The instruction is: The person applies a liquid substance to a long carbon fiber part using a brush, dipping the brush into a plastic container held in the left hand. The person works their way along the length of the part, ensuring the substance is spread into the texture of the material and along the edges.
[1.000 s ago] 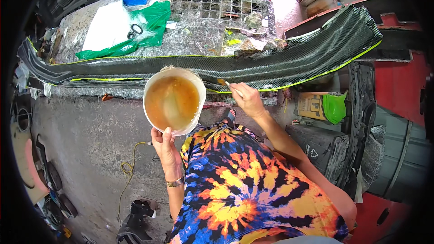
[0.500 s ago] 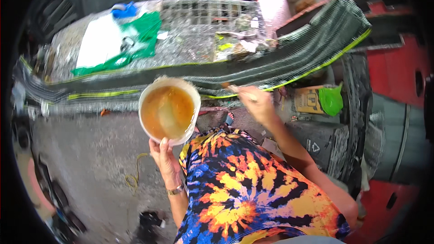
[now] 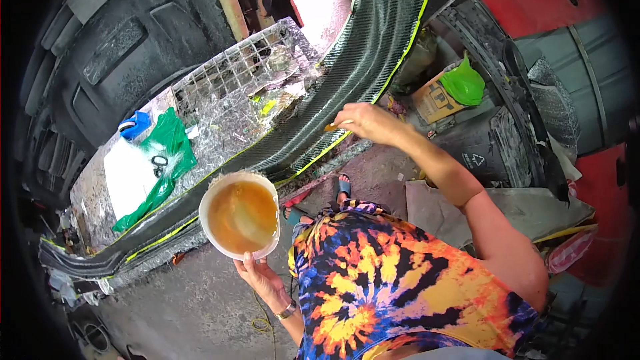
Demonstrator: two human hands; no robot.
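My left hand (image 3: 263,280) grips the lower rim of a round white tub (image 3: 205,219), thumb over its edge. Amber liquid (image 3: 241,217) covers the tub's bottom. My right hand (image 3: 367,122) is closed around a small paintbrush (image 3: 331,127), whose brownish tip sticks out to the left; most of its handle is hidden in the fingers. That tip is over or against a long, curved black panel (image 3: 320,110) of woven, carbon-like cloth with ridges and bright yellow edging. Whether the bristles touch the cloth, I cannot tell.
Behind the panel stands a stained worktable (image 3: 227,113) with a wire grid (image 3: 233,60). Scissors (image 3: 159,165) lie on a white sheet beside green plastic (image 3: 177,140) and a blue tape roll (image 3: 135,125). A cardboard box (image 3: 433,101) with a green bag (image 3: 463,83) sits to the right.
The view has turned, so the panel now runs steeply up to the right. My right hand, with the brush, appears higher; the tub appears lower and slightly left.
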